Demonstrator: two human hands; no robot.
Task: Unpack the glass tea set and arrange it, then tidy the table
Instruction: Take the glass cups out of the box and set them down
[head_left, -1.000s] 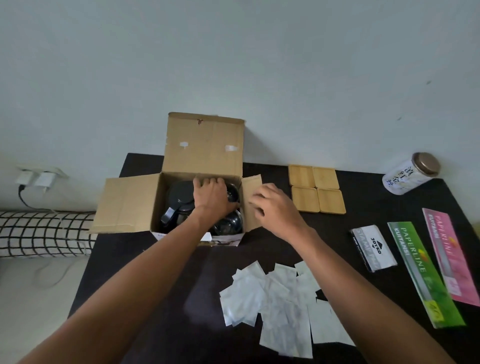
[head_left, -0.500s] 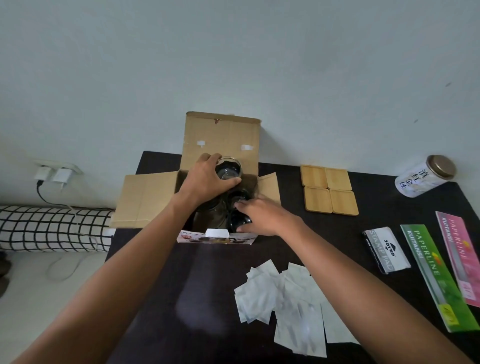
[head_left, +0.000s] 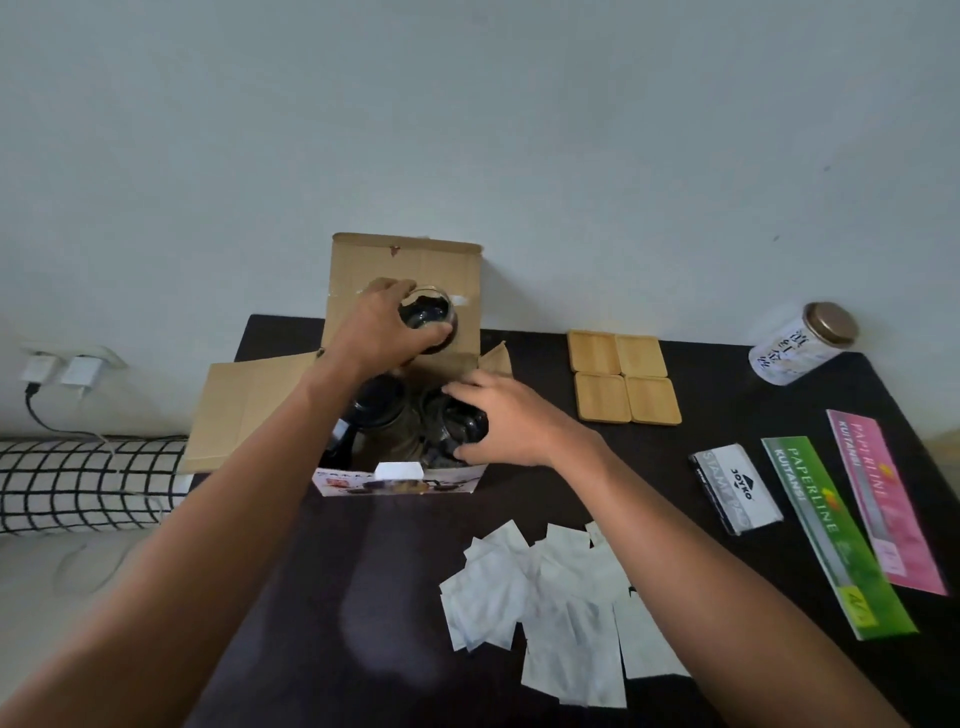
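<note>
An open cardboard box (head_left: 249, 400) stands at the back left of the dark table (head_left: 519, 499). My left hand (head_left: 379, 332) grips a small glass cup (head_left: 427, 314) and holds it above the box, in front of the raised back flap. My right hand (head_left: 506, 421) reaches into the box's right side and grips a second glass cup (head_left: 465, 431) still inside. A dark-lidded glass teapot (head_left: 376, 402) sits in the left part of the box, partly hidden by my left forearm.
Four square bamboo coasters (head_left: 623, 376) lie right of the box. A printed jar (head_left: 800, 348) with a metal lid lies at the back right. A stamp pad box (head_left: 735, 486), a green booklet (head_left: 831, 535) and a pink booklet (head_left: 883, 499) lie right. Several white sachets (head_left: 550, 613) are scattered in front.
My left hand lifted a glass cup out of the box and raised it higher. My right hand moved from the box's right flap down inside and closed round another cup.
</note>
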